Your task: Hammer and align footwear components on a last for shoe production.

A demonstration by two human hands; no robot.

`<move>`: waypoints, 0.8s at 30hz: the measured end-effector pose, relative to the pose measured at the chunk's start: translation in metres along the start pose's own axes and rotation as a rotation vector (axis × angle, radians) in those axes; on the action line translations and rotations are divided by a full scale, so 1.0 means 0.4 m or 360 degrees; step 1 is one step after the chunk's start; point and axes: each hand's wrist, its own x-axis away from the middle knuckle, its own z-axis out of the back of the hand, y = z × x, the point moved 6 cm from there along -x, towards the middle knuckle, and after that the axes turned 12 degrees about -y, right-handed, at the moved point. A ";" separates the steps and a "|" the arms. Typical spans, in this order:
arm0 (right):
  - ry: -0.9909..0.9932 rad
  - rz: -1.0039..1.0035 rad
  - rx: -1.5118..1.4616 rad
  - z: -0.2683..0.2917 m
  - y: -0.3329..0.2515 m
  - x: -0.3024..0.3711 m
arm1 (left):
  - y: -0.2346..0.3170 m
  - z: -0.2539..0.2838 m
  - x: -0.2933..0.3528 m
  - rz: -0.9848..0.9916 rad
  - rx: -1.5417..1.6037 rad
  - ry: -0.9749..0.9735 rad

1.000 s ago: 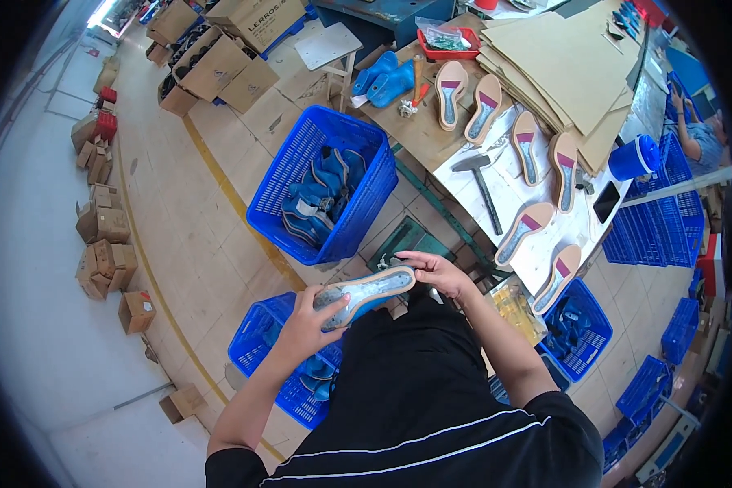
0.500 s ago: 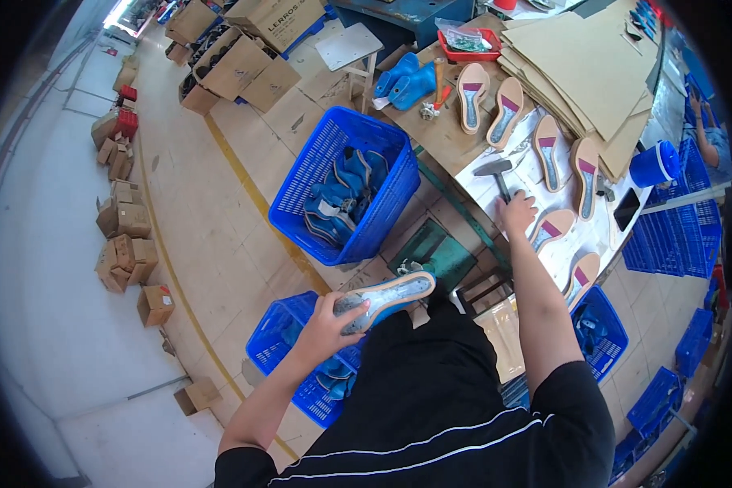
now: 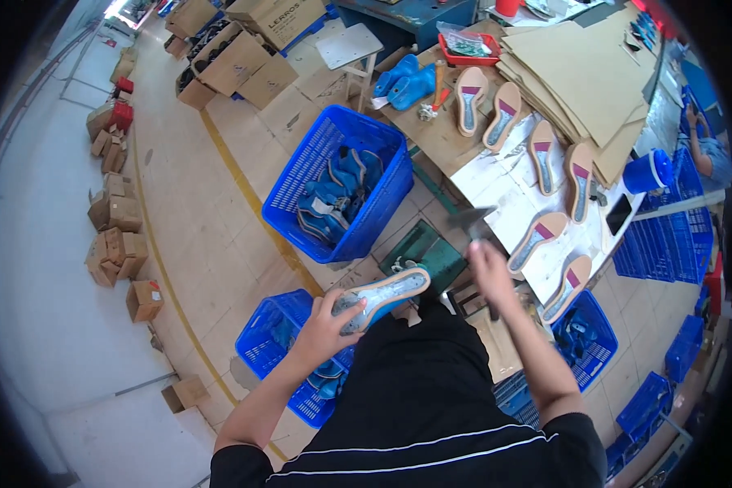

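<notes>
My left hand (image 3: 324,324) grips a blue shoe upper (image 3: 386,299) by one end, above my lap. Its underside faces up, showing a grey-white surface inside a pale rim. My right hand (image 3: 490,278) is closed round the handle of a hammer (image 3: 470,218), held in the air between the table and the shoe. Motion smears the hammer's head. Closest to that hand on the white table surface lies a tan shoe sole (image 3: 538,236) with a purple patch, and another sole (image 3: 569,286) is at the table's near edge. Several more soles lie farther back.
Blue shoe pieces fill a blue basket (image 3: 278,199) at centre left. Other blue baskets flank my legs, one (image 3: 252,337) on the left, one (image 3: 606,325) on the right. The table holds cardboard sheets (image 3: 586,69), a blue container (image 3: 649,168) and a phone (image 3: 619,213). A green metal stand (image 3: 425,252) is ahead.
My right hand has lifted the hammer off the table and brought it left and nearer to me. My left hand keeps the shoe upper almost in the same place.
</notes>
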 end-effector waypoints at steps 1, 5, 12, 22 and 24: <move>0.0020 0.0189 0.0184 -0.024 -0.064 0.074 | 0.002 0.004 -0.003 -0.0046 -0.0004 0.0033; -0.0218 0.0122 0.0377 -0.134 -0.154 0.229 | -0.003 -0.004 -0.017 -0.0103 0.0005 0.0042; -0.0119 0.0147 0.0582 -0.200 -0.112 0.266 | -0.008 -0.015 -0.011 -0.0140 0.0012 0.0062; -0.0078 0.1836 -0.0867 -0.019 -0.635 0.433 | -0.043 -0.011 -0.007 -0.0062 0.0085 0.0052; 0.0154 0.1761 -0.0887 -0.084 -0.494 0.413 | -0.038 -0.012 -0.016 -0.0068 0.0112 0.0029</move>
